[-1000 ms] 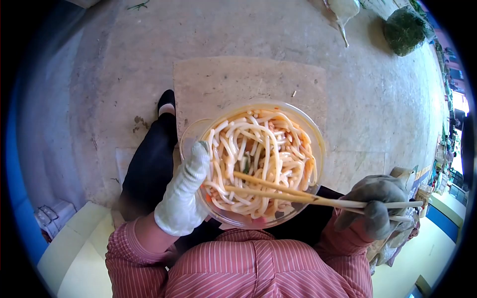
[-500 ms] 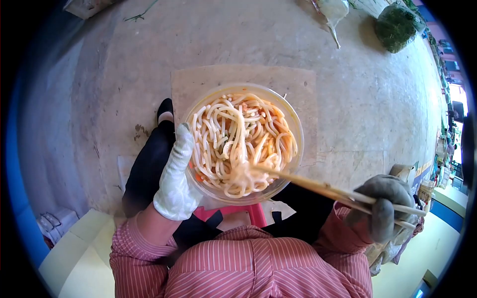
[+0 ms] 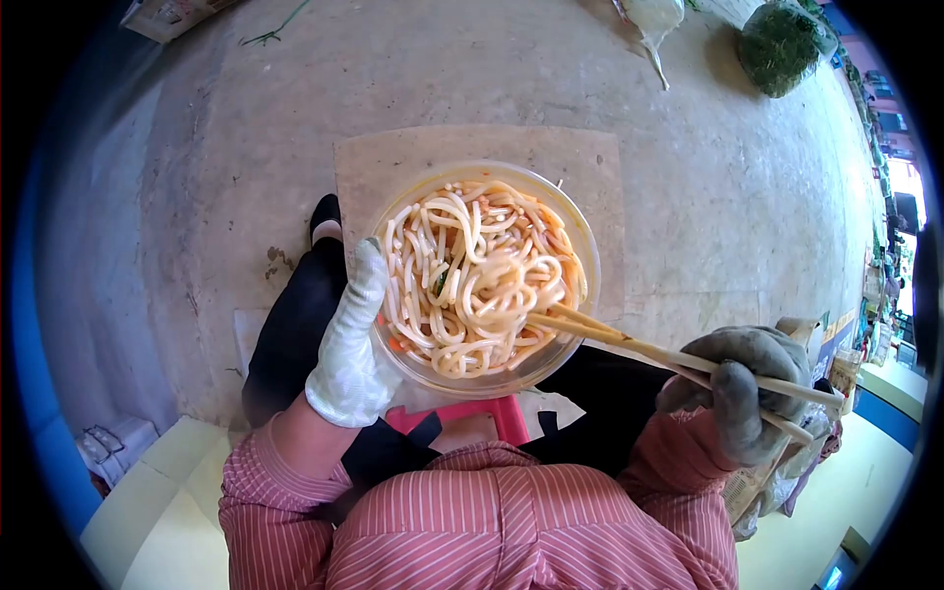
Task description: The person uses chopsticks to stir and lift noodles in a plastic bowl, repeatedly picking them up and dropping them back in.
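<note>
A clear round bowl (image 3: 594, 258) holds thick pale noodles (image 3: 442, 295) in reddish sauce, with bits of orange and green among them. My left hand (image 3: 350, 339), in a whitish glove, grips the bowl's left side; its fingers pass out of sight beneath. In a grey glove, my right hand (image 3: 742, 388) is closed around a pair of wooden chopsticks (image 3: 639, 347). Their tips reach into the noodles at the bowl's lower right.
A pink stool (image 3: 511, 421) shows between my legs. On the concrete floor, a green bundle in plastic (image 3: 782, 47) and a whitish bag (image 3: 653, 22) lie at the upper right. Bags and a box (image 3: 801, 344) stand beyond my right hand.
The chopstick tips have moved right and slightly down, from the middle of the noodles toward the bowl's right side. The lifted noodles have settled into a heap. My left hand keeps its grip.
</note>
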A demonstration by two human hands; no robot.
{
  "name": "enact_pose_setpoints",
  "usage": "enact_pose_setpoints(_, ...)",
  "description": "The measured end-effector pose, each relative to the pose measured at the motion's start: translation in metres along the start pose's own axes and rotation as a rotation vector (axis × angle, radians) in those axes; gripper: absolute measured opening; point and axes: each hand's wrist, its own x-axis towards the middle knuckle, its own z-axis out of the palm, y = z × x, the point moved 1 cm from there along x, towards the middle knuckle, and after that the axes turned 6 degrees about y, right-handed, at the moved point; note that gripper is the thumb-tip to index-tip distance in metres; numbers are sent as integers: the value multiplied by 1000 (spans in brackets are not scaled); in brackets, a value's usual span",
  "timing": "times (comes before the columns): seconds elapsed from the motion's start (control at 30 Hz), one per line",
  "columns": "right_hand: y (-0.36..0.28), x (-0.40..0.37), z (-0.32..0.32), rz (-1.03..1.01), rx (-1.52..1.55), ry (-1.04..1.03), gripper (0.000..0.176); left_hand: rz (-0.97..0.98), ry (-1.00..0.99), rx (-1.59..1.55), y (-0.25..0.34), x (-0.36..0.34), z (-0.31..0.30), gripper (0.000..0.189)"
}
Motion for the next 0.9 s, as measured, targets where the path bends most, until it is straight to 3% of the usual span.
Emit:
enact_pose_setpoints(0.17, -4, 2, 10, -93, -92, 109, 24, -71, -22, -50, -3, 0, -1, 61)
enact_pose_setpoints(0.23, -5, -1, 16, 35, -43, 151, 26, -61, 12, -27, -6, 2, -6, 60)
enact_pose_setpoints(0.33, 4, -8, -4, 31, 95, 56, 23, -30, 30, -33, -6, 2, -4, 60)
enact_pose_setpoints(0.37, 19, -14, -24, -300, -135, -67, 22, 1, 53, -3, -6, 2, -4, 60)
enact_pose_setpoints(0.4, 22, -14, -23, -304, -133, -72, 22, 6, 56, -7, -6, 2, -4, 60)
enact_pose_setpoints(0.53, 22, -7, -16, -797, -327, 251, 24, 50, 44, 3, -4, 3, -4, 61)
enact_pose_setpoints(0.57, 22, -11, -10, -803, -323, 250, 24, 56, 43, 4, -3, 3, -5, 61)
enact_pose_setpoints(0.63, 24, -21, 9, -228, 169, 443, 20, 57, 50, -12, -2, 3, -5, 61)
enact_pose_setpoints(0.7, 18, -17, 26, -310, 140, 449, 20, 54, 52, -26, -2, 4, -5, 61)
enact_pose_setpoints(0.77, 9, -12, 27, 318, 308, 250, 31, 45, 66, -40, -2, 4, -6, 62)
enact_pose_setpoints(0.9, 12, 4, 23, 446, 281, 333, 36, 54, 43, -44, 0, 2, -5, 61)
